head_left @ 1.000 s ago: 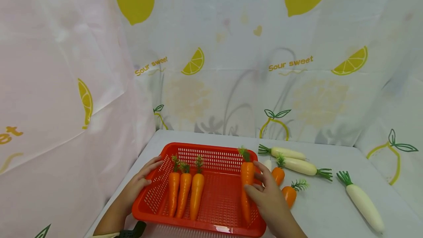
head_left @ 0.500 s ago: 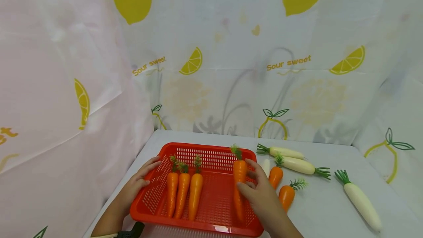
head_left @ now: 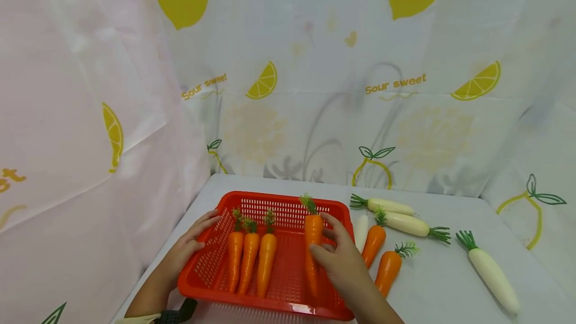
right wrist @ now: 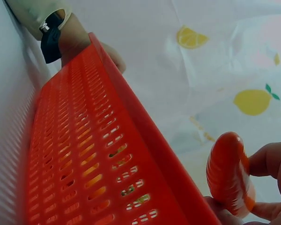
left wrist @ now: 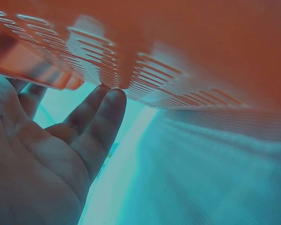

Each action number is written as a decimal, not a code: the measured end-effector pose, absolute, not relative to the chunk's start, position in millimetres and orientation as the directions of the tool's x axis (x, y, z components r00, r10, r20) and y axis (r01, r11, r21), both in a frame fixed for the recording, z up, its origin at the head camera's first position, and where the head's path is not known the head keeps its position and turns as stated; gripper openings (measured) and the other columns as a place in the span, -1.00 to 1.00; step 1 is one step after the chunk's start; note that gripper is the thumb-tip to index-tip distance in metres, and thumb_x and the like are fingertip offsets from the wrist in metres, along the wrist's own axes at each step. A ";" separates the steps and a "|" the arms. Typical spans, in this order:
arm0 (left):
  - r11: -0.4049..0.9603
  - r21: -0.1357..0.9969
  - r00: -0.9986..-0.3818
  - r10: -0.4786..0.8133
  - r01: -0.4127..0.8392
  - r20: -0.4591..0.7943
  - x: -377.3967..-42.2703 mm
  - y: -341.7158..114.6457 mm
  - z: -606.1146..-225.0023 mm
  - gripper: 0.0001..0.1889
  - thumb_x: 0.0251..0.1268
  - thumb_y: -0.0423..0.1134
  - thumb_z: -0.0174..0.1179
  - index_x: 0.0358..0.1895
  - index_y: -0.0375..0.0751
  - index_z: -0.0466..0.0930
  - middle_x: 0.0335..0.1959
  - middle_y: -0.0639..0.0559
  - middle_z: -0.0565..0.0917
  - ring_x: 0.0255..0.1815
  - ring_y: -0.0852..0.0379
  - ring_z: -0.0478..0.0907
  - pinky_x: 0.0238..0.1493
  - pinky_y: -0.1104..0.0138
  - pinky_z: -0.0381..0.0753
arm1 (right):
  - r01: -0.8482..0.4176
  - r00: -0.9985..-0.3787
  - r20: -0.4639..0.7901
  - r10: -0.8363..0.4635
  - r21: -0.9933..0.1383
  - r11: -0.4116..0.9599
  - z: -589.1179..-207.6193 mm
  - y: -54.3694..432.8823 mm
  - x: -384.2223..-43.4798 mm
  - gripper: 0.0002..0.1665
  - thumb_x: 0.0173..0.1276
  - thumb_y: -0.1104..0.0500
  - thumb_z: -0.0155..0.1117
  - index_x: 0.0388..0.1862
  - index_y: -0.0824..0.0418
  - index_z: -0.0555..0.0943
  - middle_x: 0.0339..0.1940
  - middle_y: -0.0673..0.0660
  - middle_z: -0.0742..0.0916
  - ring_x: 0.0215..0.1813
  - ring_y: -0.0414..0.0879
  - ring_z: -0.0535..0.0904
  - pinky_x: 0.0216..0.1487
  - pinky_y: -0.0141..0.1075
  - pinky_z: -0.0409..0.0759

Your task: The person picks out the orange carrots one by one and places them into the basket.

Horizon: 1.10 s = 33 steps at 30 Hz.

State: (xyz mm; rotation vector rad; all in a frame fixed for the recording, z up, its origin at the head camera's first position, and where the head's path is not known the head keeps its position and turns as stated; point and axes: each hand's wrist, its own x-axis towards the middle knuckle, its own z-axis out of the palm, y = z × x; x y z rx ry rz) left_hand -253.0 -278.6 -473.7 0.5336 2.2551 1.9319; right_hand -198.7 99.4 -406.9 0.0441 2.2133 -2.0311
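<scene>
My right hand (head_left: 339,249) holds an orange carrot (head_left: 313,231) with a green frilly top over the right part of the red basket (head_left: 292,305). In the right wrist view, thumb and fingers pinch the same carrot (right wrist: 228,171) beside the basket's rim. Three more carrots (head_left: 249,259) lie side by side in the left half of the basket. At the basket's left side, my left hand (head_left: 182,251) rests against the rim. The left wrist view shows its fingers (left wrist: 103,124) fairly straight, touching the perforated outer wall (left wrist: 145,75).
Right of the basket, two carrots (head_left: 389,269) lie on the white table (head_left: 441,284). Several white radishes (head_left: 495,281) with green stalks are spread around them. A lemon-print cloth (head_left: 315,114) hangs behind and at both sides.
My right hand has carried its carrot leftward over the basket, away from the right rim. More of the loose carrots on the table now shows. The left hand stays at the rim.
</scene>
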 end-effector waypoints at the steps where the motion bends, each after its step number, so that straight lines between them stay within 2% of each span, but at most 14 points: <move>1: 0.121 0.975 -0.930 0.341 0.185 0.134 -253.0 -277.8 -473.1 -0.27 0.33 -0.52 -0.24 0.63 -0.22 0.22 0.75 -0.10 -0.11 0.52 0.50 0.07 0.21 0.40 0.58 | 0.104 -0.991 -0.110 -0.075 -0.991 0.086 -406.5 98.1 -199.0 -0.10 0.44 0.13 0.37 0.66 -0.11 0.20 0.55 0.31 0.38 0.28 0.11 0.61 0.10 -0.01 0.73; 7: 0.114 0.979 -0.935 0.334 0.167 0.121 -252.4 -276.8 -472.2 -0.27 0.33 -0.52 -0.24 0.63 -0.22 0.21 0.75 -0.09 -0.11 0.53 0.47 0.10 0.19 0.34 0.62 | 0.093 -0.993 -0.100 -0.057 -0.989 0.113 -401.0 89.9 -202.5 -0.10 0.42 0.12 0.39 0.66 -0.14 0.23 0.53 0.28 0.42 0.29 0.12 0.61 0.12 0.01 0.73; 8: 0.113 0.980 -0.935 0.335 0.166 0.119 -252.6 -277.2 -472.5 -0.27 0.33 -0.52 -0.24 0.63 -0.22 0.20 0.75 -0.08 -0.12 0.46 0.56 0.13 0.19 0.34 0.62 | 0.094 -0.994 -0.101 -0.051 -0.988 0.124 -399.8 88.6 -203.2 -0.10 0.42 0.12 0.39 0.65 -0.14 0.23 0.53 0.27 0.42 0.30 0.12 0.60 0.12 0.01 0.73; 12: 0.104 0.979 -0.931 0.341 0.173 0.128 -252.8 -277.4 -473.0 -0.27 0.34 -0.51 -0.24 0.63 -0.22 0.21 0.75 -0.07 -0.11 0.44 0.60 0.16 0.19 0.35 0.63 | 0.085 -0.994 -0.093 -0.058 -0.987 0.138 -396.3 84.3 -205.6 -0.11 0.42 0.10 0.38 0.65 -0.16 0.24 0.55 0.25 0.42 0.30 0.12 0.60 0.09 0.00 0.74; 18: 0.095 0.975 -0.921 0.358 0.200 0.154 -252.5 -277.7 -473.3 -0.28 0.35 -0.51 -0.23 0.63 -0.27 0.19 0.74 -0.13 -0.12 0.46 0.57 0.17 0.23 0.38 0.59 | 0.073 -0.992 -0.084 -0.096 -0.991 0.115 -394.7 78.9 -209.8 -0.14 0.43 0.14 0.36 0.63 -0.15 0.25 0.54 0.26 0.40 0.26 0.12 0.62 0.05 -0.03 0.75; 23: 0.110 0.982 -0.938 0.327 0.156 0.112 -252.2 -277.1 -472.1 -0.27 0.33 -0.51 -0.22 0.63 -0.20 0.22 0.75 -0.05 -0.10 0.46 0.55 0.13 0.20 0.35 0.62 | 0.078 -0.990 -0.093 -0.109 -0.988 0.133 -397.3 72.9 -214.0 -0.13 0.42 0.16 0.38 0.63 -0.11 0.25 0.53 0.28 0.41 0.29 0.16 0.60 0.04 0.00 0.76; 28: 0.110 0.985 -0.941 0.324 0.136 0.094 -252.6 -276.4 -470.7 -0.27 0.33 -0.51 -0.23 0.62 -0.19 0.23 0.75 -0.02 -0.10 0.49 0.44 0.11 0.19 0.29 0.64 | 0.085 -0.989 -0.104 -0.104 -0.982 0.166 -400.2 67.4 -215.6 -0.12 0.40 0.17 0.40 0.62 -0.08 0.26 0.49 0.26 0.45 0.24 0.12 0.62 0.02 0.01 0.77; 33: 0.102 0.987 -0.943 0.322 0.124 0.085 -253.2 -275.7 -470.9 -0.27 0.33 -0.51 -0.22 0.62 -0.18 0.23 0.75 0.00 -0.09 0.45 0.50 0.18 0.18 0.26 0.67 | 0.086 -0.989 -0.107 -0.102 -0.978 0.188 -399.9 64.5 -215.4 -0.11 0.41 0.13 0.40 0.64 -0.08 0.24 0.49 0.25 0.46 0.23 0.09 0.61 0.02 0.01 0.77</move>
